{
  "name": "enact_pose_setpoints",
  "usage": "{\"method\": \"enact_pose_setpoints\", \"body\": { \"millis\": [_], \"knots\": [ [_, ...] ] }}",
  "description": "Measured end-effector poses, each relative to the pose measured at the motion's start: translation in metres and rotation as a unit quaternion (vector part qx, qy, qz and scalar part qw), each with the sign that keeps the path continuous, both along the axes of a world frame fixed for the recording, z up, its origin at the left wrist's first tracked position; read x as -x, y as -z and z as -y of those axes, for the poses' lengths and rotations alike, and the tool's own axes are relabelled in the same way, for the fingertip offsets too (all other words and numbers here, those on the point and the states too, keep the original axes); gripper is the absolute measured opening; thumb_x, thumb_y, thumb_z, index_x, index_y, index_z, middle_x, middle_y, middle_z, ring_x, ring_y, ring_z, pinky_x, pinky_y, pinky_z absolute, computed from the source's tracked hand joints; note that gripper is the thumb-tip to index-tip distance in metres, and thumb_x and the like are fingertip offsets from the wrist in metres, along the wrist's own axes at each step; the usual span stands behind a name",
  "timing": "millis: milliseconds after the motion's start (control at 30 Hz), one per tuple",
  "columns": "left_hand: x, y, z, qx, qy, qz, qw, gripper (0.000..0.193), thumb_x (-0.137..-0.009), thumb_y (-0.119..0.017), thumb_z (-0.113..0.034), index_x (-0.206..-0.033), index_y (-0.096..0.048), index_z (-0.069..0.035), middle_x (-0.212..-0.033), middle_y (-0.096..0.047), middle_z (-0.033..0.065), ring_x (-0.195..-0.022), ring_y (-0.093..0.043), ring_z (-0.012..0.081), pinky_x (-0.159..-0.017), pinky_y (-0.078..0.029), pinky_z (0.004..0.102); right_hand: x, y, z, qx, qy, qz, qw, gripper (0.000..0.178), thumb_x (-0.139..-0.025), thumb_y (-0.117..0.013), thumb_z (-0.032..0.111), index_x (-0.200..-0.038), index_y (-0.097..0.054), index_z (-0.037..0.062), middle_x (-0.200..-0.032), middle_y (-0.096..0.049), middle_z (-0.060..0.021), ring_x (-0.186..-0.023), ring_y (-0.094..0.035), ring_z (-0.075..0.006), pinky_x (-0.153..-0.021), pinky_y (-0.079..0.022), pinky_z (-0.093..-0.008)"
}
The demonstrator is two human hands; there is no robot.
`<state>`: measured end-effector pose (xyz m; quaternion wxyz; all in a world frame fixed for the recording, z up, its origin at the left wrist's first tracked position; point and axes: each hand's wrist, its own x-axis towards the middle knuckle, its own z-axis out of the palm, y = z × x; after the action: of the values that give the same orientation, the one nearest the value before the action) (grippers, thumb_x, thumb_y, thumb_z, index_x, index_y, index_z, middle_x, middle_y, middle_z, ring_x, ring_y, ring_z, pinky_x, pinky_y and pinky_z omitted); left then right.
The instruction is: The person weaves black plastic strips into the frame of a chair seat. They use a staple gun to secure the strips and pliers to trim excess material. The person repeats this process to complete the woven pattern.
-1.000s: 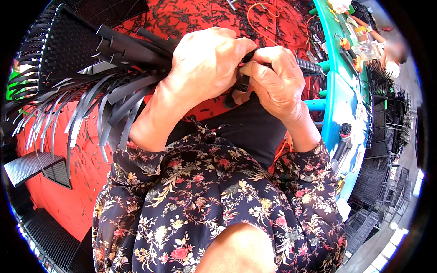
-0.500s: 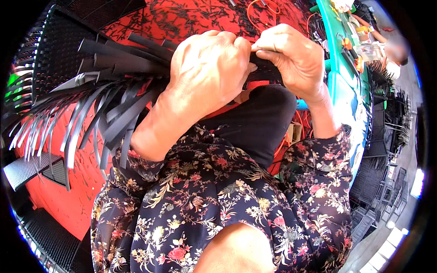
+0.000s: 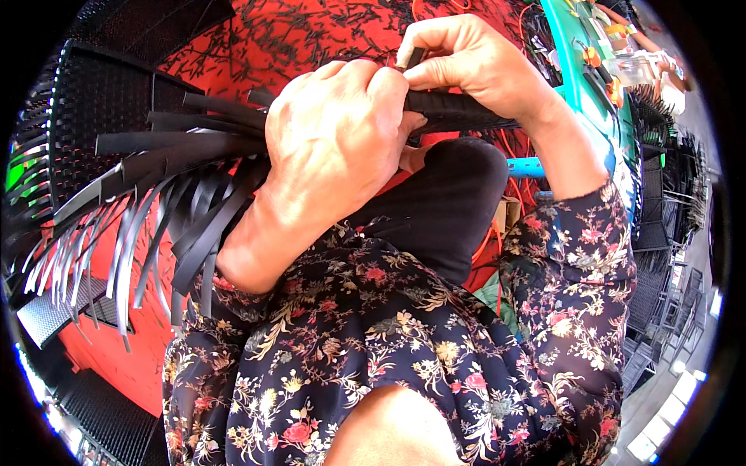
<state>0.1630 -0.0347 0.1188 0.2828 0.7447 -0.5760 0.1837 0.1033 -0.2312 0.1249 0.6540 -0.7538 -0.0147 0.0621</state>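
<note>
My left hand [image 3: 334, 132] is closed around a black bar wrapped in flat strips [image 3: 454, 110], its thumb on the near side. Left of that fist, a thick bundle of loose black plastic strips [image 3: 186, 147] fans out and droops. Above the bar, my right hand [image 3: 486, 74] pinches the short end of a black strip [image 3: 416, 57] between thumb and forefinger. The two hands are close together over my dark-trousered knee [image 3: 458, 210]. The left palm's side of the grip is hidden.
Black woven panels [image 3: 109, 101] stand at the left. Black strip scraps litter the red floor [image 3: 311, 39]. A teal table edge [image 3: 563, 46] runs along the right, with another person beyond it. Stacked black woven frames [image 3: 653, 210] are farther right, near an orange hose [image 3: 493, 241].
My right hand has risen away from the left fist, showing the pinched strip end and more of the wrapped bar. My left hand and the bundle have shifted slightly left.
</note>
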Motion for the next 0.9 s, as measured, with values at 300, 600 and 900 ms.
{"method": "enact_pose_setpoints", "body": {
  "millis": [300,600,900],
  "knots": [
    [0.000,0.012,0.004,-0.016,0.023,0.020,0.999,0.029,-0.067,-0.076,-0.016,-0.094,-0.065,-0.012,-0.072,-0.056,0.0058,-0.068,-0.060,0.0272,-0.058,-0.047,0.0380,-0.004,0.013,0.008,0.011,-0.037,-0.075,0.996,0.011,-0.088,-0.062,0.011,-0.085,-0.065,0.0009,-0.077,-0.062,0.0029,-0.071,-0.055,-0.0032,-0.066,-0.044,-0.0195],
    [-0.011,0.026,0.017,-0.043,0.057,-0.043,0.997,0.025,-0.072,-0.072,-0.010,-0.096,-0.067,-0.009,-0.075,-0.058,0.0079,-0.070,-0.060,0.0290,-0.060,-0.049,0.0375,0.004,0.029,0.007,0.114,0.080,0.011,0.990,0.021,-0.092,-0.061,0.019,-0.104,-0.061,0.0017,-0.084,-0.064,-0.0025,-0.074,-0.057,-0.0069,-0.068,-0.047,-0.0239],
    [-0.021,0.040,0.023,-0.031,0.089,-0.071,0.993,0.017,-0.073,-0.070,-0.012,-0.090,-0.068,-0.011,-0.076,-0.060,0.0068,-0.075,-0.063,0.0271,-0.064,-0.051,0.0375,0.050,0.056,-0.010,0.523,0.152,0.234,0.805,0.038,-0.082,-0.066,0.042,-0.094,-0.058,0.0061,-0.082,-0.064,-0.0118,-0.077,-0.065,-0.0309,-0.066,-0.052,-0.0411]
  ]
}}
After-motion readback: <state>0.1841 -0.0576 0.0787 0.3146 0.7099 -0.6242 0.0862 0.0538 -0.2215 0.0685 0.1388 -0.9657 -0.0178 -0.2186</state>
